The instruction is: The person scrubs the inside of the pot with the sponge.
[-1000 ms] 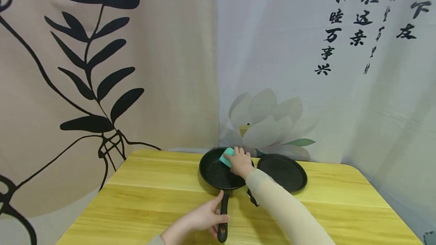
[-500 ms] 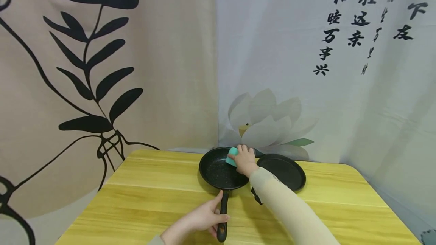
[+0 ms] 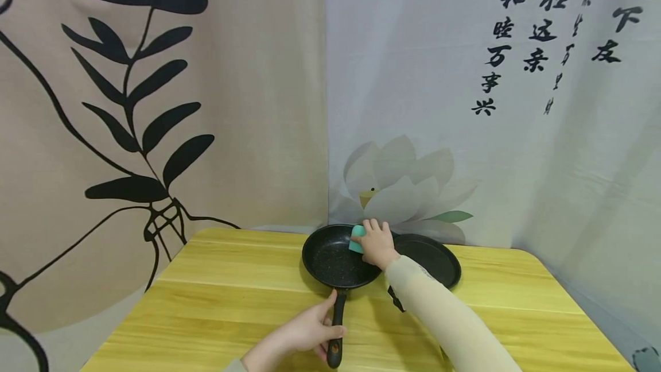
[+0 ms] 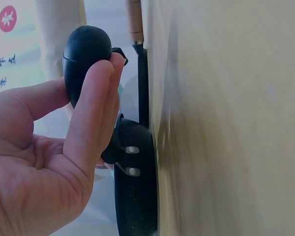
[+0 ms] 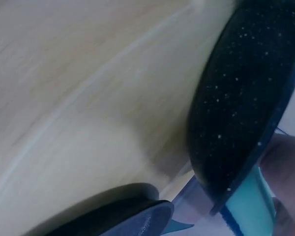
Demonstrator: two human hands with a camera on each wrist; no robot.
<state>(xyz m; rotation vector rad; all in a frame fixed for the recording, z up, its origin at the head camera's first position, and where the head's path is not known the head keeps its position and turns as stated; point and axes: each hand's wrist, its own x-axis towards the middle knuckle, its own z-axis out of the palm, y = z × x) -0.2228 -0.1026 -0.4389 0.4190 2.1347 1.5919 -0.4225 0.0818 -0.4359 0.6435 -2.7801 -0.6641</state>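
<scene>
A black speckled frying pan point(image 3: 330, 266) stands at the back middle of the table, its handle pointing toward me. My left hand point(image 3: 312, 326) holds that black handle point(image 4: 86, 49), thumb along one side and fingers on the other. At the pan's right side, my right hand point(image 3: 379, 244) grips a teal sponge point(image 3: 357, 240) against the inner wall. A dark blue layer edges the sponge point(image 5: 250, 201) in the right wrist view, where it shows past the pan's rim with part of my right hand point(image 5: 287, 167). Its far side is hidden by the fingers.
A flat black pan point(image 3: 434, 260) lies right of the frying pan, partly behind my right forearm. Its wooden handle point(image 4: 134, 22) shows in the left wrist view. The wooden table point(image 3: 232, 286) ends at a printed cloth backdrop point(image 3: 268, 102) behind the pans.
My right hand has slid the sponge rightward across the pan to its right side. My left hand keeps its hold on the handle. The head view has shifted slightly.
</scene>
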